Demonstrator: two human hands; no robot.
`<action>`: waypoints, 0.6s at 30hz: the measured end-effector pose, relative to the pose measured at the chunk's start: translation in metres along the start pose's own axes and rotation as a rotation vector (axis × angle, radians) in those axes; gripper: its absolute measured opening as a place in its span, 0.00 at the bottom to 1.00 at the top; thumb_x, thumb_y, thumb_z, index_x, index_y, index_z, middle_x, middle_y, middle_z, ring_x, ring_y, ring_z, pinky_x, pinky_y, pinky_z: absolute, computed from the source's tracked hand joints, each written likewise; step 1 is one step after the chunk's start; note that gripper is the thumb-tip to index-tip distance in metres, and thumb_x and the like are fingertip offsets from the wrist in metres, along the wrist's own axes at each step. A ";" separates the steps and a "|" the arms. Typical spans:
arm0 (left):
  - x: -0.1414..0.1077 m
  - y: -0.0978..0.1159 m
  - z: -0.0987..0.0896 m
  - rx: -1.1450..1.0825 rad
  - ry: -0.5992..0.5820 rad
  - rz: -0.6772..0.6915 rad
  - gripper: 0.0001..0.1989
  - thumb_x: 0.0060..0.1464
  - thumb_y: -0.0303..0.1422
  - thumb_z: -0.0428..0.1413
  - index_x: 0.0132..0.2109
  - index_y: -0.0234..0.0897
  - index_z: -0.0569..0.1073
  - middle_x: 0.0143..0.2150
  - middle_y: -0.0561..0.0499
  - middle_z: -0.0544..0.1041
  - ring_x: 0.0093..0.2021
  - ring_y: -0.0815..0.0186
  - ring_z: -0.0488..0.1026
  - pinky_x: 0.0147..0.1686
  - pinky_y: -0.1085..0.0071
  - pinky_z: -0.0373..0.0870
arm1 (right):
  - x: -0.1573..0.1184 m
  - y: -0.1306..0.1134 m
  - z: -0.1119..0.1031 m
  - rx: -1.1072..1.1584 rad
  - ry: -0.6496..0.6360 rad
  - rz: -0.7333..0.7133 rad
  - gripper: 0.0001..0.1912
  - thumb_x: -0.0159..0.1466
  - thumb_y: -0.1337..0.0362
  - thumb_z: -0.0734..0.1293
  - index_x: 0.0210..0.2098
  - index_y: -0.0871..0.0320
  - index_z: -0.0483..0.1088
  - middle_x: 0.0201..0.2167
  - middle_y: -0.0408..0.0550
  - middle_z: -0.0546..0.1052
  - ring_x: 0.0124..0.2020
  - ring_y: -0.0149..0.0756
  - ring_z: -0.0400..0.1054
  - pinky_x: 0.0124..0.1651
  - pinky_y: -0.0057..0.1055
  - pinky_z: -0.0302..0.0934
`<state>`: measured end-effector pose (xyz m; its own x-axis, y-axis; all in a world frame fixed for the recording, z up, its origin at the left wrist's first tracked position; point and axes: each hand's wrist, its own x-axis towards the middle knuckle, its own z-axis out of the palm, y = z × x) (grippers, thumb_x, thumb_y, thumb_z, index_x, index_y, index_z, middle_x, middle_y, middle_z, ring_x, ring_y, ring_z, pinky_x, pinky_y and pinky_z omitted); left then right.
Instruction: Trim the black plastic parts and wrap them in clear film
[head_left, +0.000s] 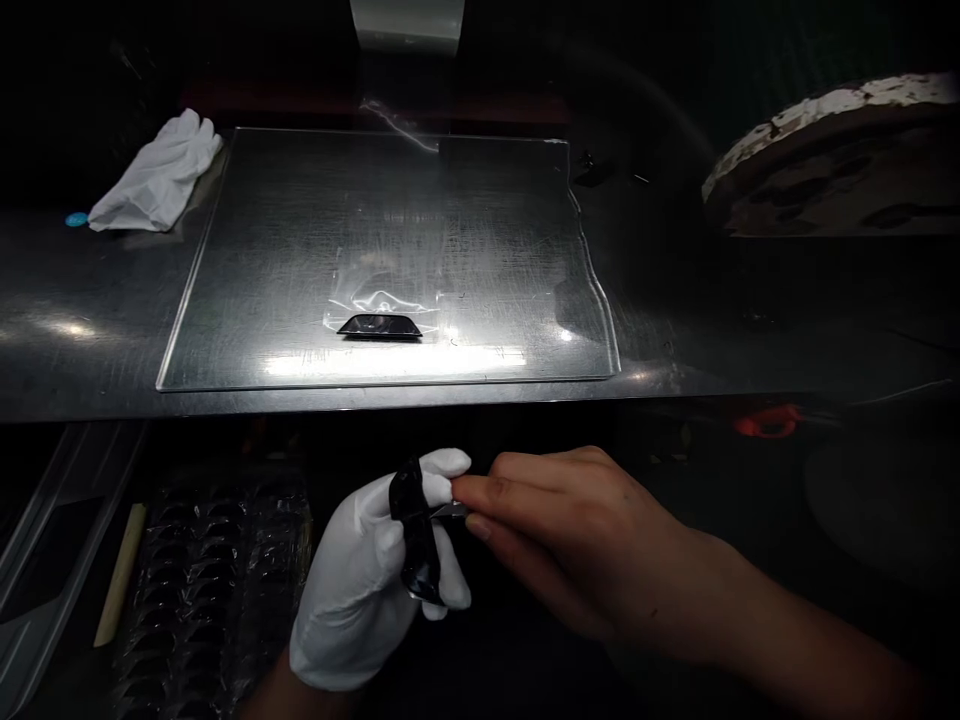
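Observation:
My left hand [360, 570], in a white glove, is closed around a glossy black plastic part [415, 535] with a curved outline. My bare right hand [577, 535] pinches a thin metal blade [448, 511] between thumb and fingers. The blade's tip reaches to the edge of the black part, and my right fingertips come close to the gloved fingers. Both hands are in front of the bench edge. Beyond them, a second black part [380, 326] rests on a clear plastic film [386, 300] on the glass plate [510, 240].
At the back left lies a white glove [161, 175] beside a small blue disc [76, 219]. Below the bench on the left is a clear tray [214, 590] with several black parts, near a pale stick [120, 575]. An orange-handled tool [769, 422] and a round, rough-rimmed object [832, 160] are at the right.

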<state>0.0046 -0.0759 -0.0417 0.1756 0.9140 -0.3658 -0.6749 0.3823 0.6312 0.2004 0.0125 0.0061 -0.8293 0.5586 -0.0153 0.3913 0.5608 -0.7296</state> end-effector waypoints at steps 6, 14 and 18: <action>-0.001 0.002 0.003 -0.006 0.029 -0.059 0.19 0.59 0.50 0.64 0.51 0.44 0.84 0.23 0.49 0.79 0.19 0.73 0.70 0.22 0.80 0.64 | -0.002 0.003 -0.004 0.027 -0.060 -0.015 0.13 0.77 0.66 0.61 0.55 0.57 0.75 0.32 0.40 0.71 0.27 0.27 0.62 0.28 0.30 0.54; -0.001 0.000 0.006 0.007 0.078 -0.109 0.21 0.58 0.50 0.66 0.50 0.40 0.84 0.21 0.50 0.76 0.21 0.72 0.70 0.22 0.80 0.63 | -0.006 0.004 -0.004 0.046 -0.109 0.004 0.15 0.77 0.66 0.61 0.59 0.57 0.74 0.34 0.40 0.73 0.29 0.27 0.65 0.30 0.29 0.57; -0.001 -0.002 0.003 -0.025 0.092 -0.115 0.20 0.60 0.48 0.64 0.53 0.42 0.83 0.21 0.50 0.77 0.22 0.70 0.73 0.23 0.80 0.66 | -0.009 0.004 0.001 0.093 -0.147 -0.001 0.17 0.77 0.65 0.61 0.61 0.55 0.73 0.36 0.41 0.77 0.31 0.28 0.70 0.32 0.29 0.60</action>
<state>0.0081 -0.0773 -0.0408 0.1877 0.8475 -0.4965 -0.6718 0.4795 0.5646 0.2091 0.0093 0.0031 -0.8817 0.4590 -0.1092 0.3574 0.4987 -0.7896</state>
